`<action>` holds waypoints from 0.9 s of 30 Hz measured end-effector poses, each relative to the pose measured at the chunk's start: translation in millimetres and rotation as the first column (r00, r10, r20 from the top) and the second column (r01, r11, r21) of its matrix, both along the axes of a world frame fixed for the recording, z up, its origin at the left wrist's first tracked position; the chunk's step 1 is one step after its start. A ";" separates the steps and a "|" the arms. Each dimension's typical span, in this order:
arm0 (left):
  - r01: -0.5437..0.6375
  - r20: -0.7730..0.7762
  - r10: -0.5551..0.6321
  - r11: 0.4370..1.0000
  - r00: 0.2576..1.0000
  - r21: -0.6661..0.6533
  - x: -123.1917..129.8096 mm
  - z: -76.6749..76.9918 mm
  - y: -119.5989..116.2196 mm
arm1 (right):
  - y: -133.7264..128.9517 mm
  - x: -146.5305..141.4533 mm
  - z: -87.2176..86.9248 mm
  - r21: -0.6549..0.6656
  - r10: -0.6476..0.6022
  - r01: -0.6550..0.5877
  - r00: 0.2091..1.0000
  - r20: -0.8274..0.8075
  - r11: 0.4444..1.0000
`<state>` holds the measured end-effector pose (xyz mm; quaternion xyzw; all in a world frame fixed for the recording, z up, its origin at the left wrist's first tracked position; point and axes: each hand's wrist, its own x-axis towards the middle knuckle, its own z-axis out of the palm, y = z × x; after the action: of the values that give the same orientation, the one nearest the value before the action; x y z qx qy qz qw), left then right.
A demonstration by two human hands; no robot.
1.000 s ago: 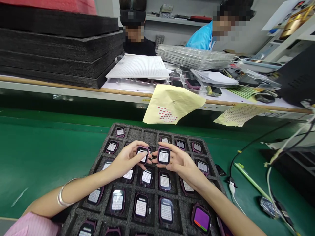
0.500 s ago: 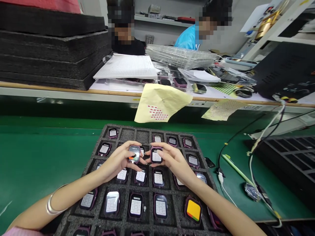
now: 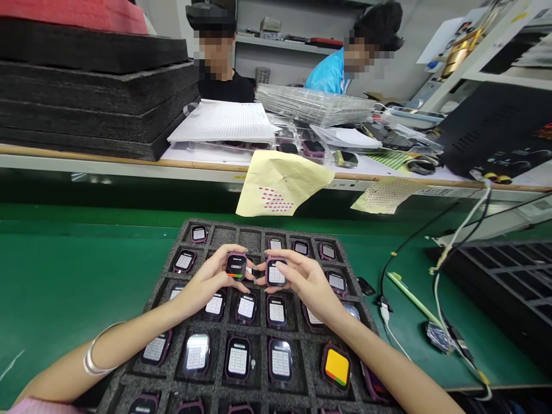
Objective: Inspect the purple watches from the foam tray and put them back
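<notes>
Together, the two hands grip a pair of watches above a dark foam tray [image 3: 212, 384] on the green desk [image 3: 69, 270]: the left hand [image 3: 215, 275] holds a dark-screened watch [image 3: 236, 265], while the right hand [image 3: 302, 279] clasps a white-screened watch [image 3: 276, 272], its thumb on the screen. More watches lie in the tray's compartments.

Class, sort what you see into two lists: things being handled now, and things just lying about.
In use:
- left hand, holding a purple-framed watch
- right hand, holding another watch
- foam tray beneath

Apparently lying about:
- green stick
- black cable
- lined papers
- stacked black foam
</notes>
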<state>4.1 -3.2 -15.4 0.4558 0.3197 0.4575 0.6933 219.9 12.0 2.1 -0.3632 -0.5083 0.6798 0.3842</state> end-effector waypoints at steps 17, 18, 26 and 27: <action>0.019 -0.036 -0.018 0.999 0.999 0.042 1.6 0.8 -4.1 | -7.2 -3.7 9.5 0.056 -0.041 0.040 0.999 0.014 0.998; 0.016 -0.039 -0.015 0.999 0.999 0.040 1.5 1.1 -4.3 | -7.3 -3.8 9.3 0.057 -0.046 0.045 0.999 0.017 0.997; -0.012 -0.017 0.012 1.000 1.000 -0.006 1.8 2.6 -4.3 | -11.0 -3.2 15.9 0.032 -0.026 0.028 0.997 -0.068 0.999; -0.008 -0.007 0.008 1.000 1.000 -0.011 1.8 2.2 -4.1 | -11.5 -3.3 16.2 0.036 -0.022 0.024 0.997 -0.068 0.999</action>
<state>5.9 -7.3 -13.2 0.4524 0.3264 0.4568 0.6929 216.6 0.6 18.3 -0.3386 -0.5030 0.6779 0.4156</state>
